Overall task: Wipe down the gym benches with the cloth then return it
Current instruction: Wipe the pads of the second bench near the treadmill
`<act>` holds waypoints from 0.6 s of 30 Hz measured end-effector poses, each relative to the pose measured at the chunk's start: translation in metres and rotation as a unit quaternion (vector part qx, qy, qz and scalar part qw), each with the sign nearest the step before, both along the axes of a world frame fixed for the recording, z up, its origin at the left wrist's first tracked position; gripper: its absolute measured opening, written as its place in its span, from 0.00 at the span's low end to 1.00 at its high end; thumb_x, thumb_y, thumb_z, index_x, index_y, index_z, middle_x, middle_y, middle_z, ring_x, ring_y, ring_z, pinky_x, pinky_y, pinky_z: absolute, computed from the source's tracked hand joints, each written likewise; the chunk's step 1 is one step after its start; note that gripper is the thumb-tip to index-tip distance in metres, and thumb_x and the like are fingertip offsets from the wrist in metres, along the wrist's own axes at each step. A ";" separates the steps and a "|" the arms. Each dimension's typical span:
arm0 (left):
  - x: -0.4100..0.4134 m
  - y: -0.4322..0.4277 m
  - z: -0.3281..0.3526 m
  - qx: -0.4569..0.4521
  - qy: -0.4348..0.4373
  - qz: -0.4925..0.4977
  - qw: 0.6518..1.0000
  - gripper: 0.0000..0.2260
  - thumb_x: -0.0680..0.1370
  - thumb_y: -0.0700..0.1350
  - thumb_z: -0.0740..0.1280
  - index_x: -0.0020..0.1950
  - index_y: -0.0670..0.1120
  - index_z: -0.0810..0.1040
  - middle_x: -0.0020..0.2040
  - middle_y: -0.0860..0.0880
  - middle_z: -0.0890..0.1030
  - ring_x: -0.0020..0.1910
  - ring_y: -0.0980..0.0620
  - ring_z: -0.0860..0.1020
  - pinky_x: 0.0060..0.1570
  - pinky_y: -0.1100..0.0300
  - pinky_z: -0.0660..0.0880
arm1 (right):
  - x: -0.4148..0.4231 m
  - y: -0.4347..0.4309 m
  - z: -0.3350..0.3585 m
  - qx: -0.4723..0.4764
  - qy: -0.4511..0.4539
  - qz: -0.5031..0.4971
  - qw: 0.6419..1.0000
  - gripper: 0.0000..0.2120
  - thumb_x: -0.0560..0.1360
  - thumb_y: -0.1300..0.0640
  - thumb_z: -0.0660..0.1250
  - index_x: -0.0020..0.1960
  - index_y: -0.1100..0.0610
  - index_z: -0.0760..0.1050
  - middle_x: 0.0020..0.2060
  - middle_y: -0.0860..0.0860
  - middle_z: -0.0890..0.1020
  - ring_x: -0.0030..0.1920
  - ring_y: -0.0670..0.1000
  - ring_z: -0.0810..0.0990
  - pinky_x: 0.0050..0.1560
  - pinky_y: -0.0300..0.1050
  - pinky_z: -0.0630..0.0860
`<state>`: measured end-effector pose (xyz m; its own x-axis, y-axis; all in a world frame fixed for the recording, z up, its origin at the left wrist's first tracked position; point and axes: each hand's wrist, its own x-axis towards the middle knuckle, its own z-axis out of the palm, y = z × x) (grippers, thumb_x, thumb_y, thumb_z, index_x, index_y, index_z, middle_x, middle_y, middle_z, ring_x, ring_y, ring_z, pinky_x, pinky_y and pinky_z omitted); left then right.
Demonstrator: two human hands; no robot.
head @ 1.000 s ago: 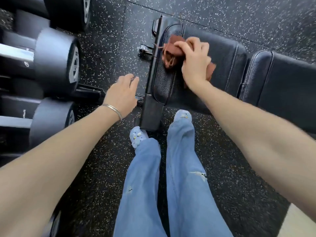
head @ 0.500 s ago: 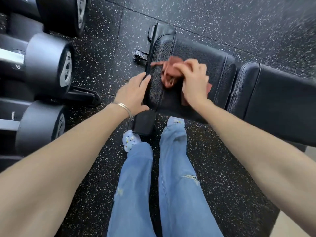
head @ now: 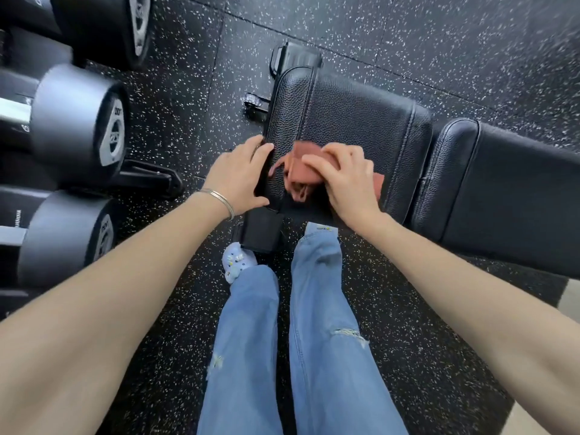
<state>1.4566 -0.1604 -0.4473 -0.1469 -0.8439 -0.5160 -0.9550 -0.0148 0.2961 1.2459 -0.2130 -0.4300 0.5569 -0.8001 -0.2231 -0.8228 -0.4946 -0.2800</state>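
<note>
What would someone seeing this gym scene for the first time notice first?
The rust-brown cloth, gripped by the right hand on the black bench seat pad at centre, stands out most. The left hand, wearing a thin bangle, rests on the pad's left end. Big black dumbbells crowd the left side above the speckled rubber floor.

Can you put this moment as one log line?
phase: wiping | right hand: grips cloth on seat pad | left hand: rests on pad edge
</note>
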 end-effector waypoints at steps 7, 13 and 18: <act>0.006 -0.085 0.000 -0.132 0.018 -0.022 0.991 0.27 0.74 0.44 0.64 0.72 0.40 0.63 0.75 0.41 0.60 0.73 0.42 0.60 0.71 0.49 0.60 | 0.020 0.017 -0.006 0.012 -0.008 -0.080 0.997 0.28 0.69 0.69 0.63 0.64 0.46 0.75 0.65 0.54 0.74 0.61 0.61 0.70 0.56 0.57 0.66; -0.014 -0.141 -0.015 -0.050 -0.006 -0.121 0.991 0.39 0.74 0.65 0.61 0.78 0.50 0.49 0.78 0.44 0.51 0.76 0.41 0.51 0.74 0.46 0.55 | -0.008 0.065 -0.011 -0.070 -0.070 0.083 0.992 0.18 0.71 0.64 0.61 0.53 0.48 0.82 0.54 0.52 0.82 0.53 0.58 0.75 0.47 0.55 0.74; -0.015 -0.143 -0.017 -0.090 -0.063 -0.177 0.978 0.40 0.73 0.68 0.58 0.77 0.47 0.50 0.76 0.40 0.56 0.70 0.39 0.60 0.67 0.45 0.65 | 0.012 0.045 -0.011 -0.077 -0.071 -0.010 0.994 0.19 0.71 0.62 0.59 0.53 0.46 0.81 0.54 0.51 0.82 0.51 0.59 0.79 0.47 0.52 0.73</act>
<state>1.4412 -0.3036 -0.4640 -0.3909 -0.8307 -0.3964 -0.9201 0.3648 0.1427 1.2578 -0.1685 -0.4413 0.5577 -0.8299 -0.0161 -0.7902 -0.5248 -0.3164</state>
